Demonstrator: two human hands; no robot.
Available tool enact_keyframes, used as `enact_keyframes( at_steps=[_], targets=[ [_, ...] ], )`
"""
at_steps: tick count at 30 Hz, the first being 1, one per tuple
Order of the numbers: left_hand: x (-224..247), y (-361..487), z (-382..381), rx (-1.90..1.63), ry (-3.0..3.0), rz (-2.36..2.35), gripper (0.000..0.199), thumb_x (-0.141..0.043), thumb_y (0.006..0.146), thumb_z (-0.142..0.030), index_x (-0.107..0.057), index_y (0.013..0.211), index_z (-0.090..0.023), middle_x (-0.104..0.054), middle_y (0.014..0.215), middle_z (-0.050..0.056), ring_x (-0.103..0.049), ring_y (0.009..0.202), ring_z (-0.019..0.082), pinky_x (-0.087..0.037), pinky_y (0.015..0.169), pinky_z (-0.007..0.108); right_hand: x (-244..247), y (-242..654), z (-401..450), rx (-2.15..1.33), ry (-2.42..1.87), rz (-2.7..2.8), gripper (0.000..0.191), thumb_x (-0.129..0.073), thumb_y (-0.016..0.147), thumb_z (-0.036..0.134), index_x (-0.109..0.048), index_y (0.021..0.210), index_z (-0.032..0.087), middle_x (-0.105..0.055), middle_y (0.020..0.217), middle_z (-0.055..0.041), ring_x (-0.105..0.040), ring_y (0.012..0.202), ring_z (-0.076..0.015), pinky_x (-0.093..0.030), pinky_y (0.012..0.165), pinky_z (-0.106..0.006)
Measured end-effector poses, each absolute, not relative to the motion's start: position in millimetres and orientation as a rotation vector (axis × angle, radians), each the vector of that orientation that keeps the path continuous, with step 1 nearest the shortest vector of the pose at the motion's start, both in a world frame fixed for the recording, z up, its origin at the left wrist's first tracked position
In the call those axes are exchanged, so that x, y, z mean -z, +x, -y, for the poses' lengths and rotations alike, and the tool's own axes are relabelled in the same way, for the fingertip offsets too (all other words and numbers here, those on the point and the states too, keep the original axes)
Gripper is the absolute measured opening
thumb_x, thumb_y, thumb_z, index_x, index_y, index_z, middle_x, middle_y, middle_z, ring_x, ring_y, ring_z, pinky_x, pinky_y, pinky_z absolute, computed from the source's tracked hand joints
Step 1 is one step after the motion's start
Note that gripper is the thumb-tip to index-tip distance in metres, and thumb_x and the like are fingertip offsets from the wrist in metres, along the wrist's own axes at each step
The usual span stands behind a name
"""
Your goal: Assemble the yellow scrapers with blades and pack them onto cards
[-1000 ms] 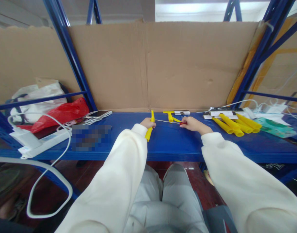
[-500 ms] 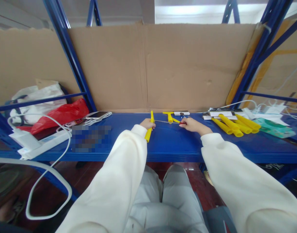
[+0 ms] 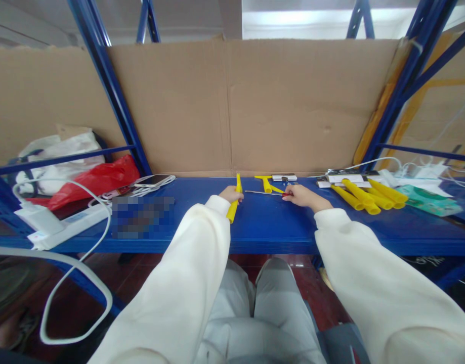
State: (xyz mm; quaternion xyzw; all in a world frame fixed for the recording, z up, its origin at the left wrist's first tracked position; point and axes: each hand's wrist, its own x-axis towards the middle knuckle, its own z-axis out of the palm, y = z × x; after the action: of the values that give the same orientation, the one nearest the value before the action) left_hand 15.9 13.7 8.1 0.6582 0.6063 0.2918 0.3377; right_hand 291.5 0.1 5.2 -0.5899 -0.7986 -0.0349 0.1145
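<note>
My left hand (image 3: 231,194) is closed round a yellow plastic part (image 3: 233,211) that stands tilted over the blue table (image 3: 272,222). In my right hand (image 3: 298,195) is a screwdriver (image 3: 264,193) with a red handle, its thin shaft pointing left. A small gap separates its tip from the yellow part. Just behind the shaft lie another yellow part (image 3: 267,186) and a small white and black piece (image 3: 284,178). Small bits beside my right fingers are too small to tell.
Several yellow tubes (image 3: 359,196) lie at the right, near a green packet (image 3: 429,200). At the left are a power strip (image 3: 71,227), a phone (image 3: 155,180) and a red bag (image 3: 97,179). Cardboard (image 3: 255,106) stands behind the table between blue posts.
The screwdriver tip has moved slightly right, away from the yellow part in my left hand. My left hand has barely moved.
</note>
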Motion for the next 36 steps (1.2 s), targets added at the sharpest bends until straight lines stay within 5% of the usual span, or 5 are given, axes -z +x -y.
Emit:
enact_keyframes(
  at_steps=[9,21,27,32,36],
  targets=[
    [-8.1,16.0,-14.3,-0.738,1.716,-1.571,0.013,-0.062,0.076,-0.003,-0.060,0.068,-0.014,-0.058,0.050,-0.003,-0.056,0.046,0.010,-0.046,0.051,0.019,-3.2,302.8,-2.9,0.099,-1.890,2.312,0.014,-0.061,0.087,0.023,-0.069,0.099,0.022,-0.074,0.097,-0.0073,-0.066,0.085,-0.0192,-0.047,0.074,-0.027],
    [-16.2,19.6,-9.9,-0.829,1.591,-1.496,0.020,-0.065,0.079,-0.006,-0.069,0.098,-0.009,-0.062,0.057,-0.003,-0.057,0.047,0.010,-0.051,0.059,0.022,-8.4,311.3,-3.1,-0.008,-2.118,2.038,0.041,-0.044,0.089,0.016,-0.070,0.120,0.025,-0.067,0.130,-0.0135,-0.061,0.119,-0.0316,-0.047,0.099,-0.052],
    [-22.6,21.4,-4.5,-0.920,1.747,-1.401,0.064,-0.067,0.079,-0.007,-0.053,0.141,-0.008,-0.073,0.085,0.005,-0.068,0.069,0.015,-0.056,0.073,0.027,-11.6,306.9,1.7,-0.058,-2.132,2.087,0.041,-0.043,0.092,0.018,-0.069,0.123,0.022,-0.067,0.129,-0.0151,-0.062,0.118,-0.0312,-0.049,0.097,-0.047],
    [-24.8,19.2,1.9,-0.958,2.354,-1.315,0.059,-0.061,0.085,-0.011,-0.055,0.143,-0.018,-0.068,0.124,0.009,-0.061,0.119,0.021,-0.045,0.105,0.031,-12.9,305.3,3.8,-0.061,-2.137,2.095,0.039,-0.044,0.093,0.022,-0.068,0.124,0.022,-0.067,0.130,-0.0151,-0.063,0.118,-0.0310,-0.049,0.096,-0.047],
    [-24.0,20.0,7.7,-0.669,2.761,-1.418,0.057,-0.050,0.091,-0.011,-0.054,0.144,-0.031,-0.065,0.122,0.006,-0.063,0.116,0.021,-0.047,0.102,0.032,-10.2,306.8,1.5,-0.026,-2.103,2.126,0.034,-0.049,0.092,0.027,-0.070,0.118,0.024,-0.070,0.123,-0.0130,-0.065,0.112,-0.0288,-0.051,0.093,-0.043]
  ],
)
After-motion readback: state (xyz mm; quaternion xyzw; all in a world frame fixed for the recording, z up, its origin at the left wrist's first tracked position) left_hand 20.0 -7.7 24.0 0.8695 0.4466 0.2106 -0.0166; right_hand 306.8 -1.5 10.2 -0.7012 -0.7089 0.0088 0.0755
